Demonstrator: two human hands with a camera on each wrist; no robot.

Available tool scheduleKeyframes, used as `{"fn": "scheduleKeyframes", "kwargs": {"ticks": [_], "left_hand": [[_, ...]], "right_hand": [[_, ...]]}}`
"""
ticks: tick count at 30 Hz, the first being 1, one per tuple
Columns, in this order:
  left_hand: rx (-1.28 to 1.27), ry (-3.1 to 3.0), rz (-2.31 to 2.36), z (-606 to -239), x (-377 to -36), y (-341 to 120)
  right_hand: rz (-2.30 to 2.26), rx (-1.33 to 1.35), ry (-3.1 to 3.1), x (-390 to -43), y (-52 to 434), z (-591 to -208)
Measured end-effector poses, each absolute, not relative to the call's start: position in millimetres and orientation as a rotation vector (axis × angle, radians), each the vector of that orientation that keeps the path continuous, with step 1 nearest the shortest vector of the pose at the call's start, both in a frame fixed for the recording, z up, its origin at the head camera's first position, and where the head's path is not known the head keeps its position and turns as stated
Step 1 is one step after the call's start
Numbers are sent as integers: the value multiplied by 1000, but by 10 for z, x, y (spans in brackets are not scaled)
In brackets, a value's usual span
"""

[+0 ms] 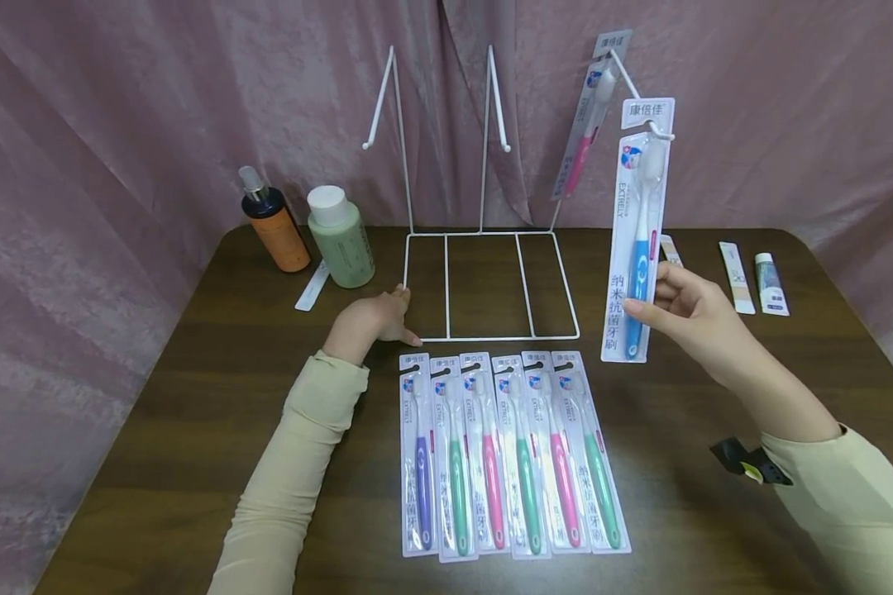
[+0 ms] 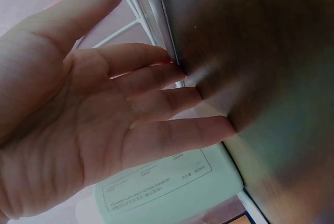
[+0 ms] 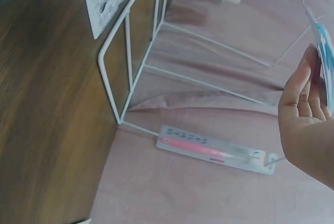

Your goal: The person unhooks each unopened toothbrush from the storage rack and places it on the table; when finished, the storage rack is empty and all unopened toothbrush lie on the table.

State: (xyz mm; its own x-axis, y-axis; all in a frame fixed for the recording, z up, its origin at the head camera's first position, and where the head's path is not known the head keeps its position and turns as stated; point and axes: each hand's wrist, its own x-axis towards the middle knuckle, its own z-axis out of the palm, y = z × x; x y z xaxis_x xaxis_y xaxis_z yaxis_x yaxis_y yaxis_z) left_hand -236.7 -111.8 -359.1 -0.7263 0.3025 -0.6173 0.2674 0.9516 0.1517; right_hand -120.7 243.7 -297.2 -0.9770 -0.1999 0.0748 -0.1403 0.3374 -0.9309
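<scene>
My right hand (image 1: 695, 318) pinches the lower part of a packaged blue toothbrush (image 1: 642, 256) between thumb and fingers. The pack's top hole is at the tip of the right hook (image 1: 658, 130) of a white wire rack (image 1: 499, 339). Further back on that hook hangs a packaged pink toothbrush (image 1: 584, 132). My left hand (image 1: 375, 321) rests at the left side of the rack's base, its thumb by the front corner. In the left wrist view its fingers (image 2: 162, 96) are nearly straight, with their tips down at the tabletop.
Several packaged toothbrushes (image 1: 491, 463) lie in a row before the rack. A green bottle (image 1: 342, 240) and an orange bottle (image 1: 279, 231) stand left. Small tubes (image 1: 771, 285) lie at the right. Two hooks (image 1: 500, 103) carry nothing. A pink curtain (image 1: 193, 107) hangs behind.
</scene>
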Motion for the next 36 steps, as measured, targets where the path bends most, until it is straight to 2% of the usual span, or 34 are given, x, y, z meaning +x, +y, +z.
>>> {"fn": "scheduleKeyframes", "kwargs": {"ticks": [21,28,36], "left_hand": [[411,2424,43,-3593,-2367,-1107],[415,2429,48,-3596,-2381,-1105],[427,2426,30,-3571,-2401,-1074]], "right_hand": [[-1586,-454,2636,-783,2533,-2868],[-1530,-494,2459,-709,2492,-3067],[-1337,-319,2332,-558,2633,-3349]]}}
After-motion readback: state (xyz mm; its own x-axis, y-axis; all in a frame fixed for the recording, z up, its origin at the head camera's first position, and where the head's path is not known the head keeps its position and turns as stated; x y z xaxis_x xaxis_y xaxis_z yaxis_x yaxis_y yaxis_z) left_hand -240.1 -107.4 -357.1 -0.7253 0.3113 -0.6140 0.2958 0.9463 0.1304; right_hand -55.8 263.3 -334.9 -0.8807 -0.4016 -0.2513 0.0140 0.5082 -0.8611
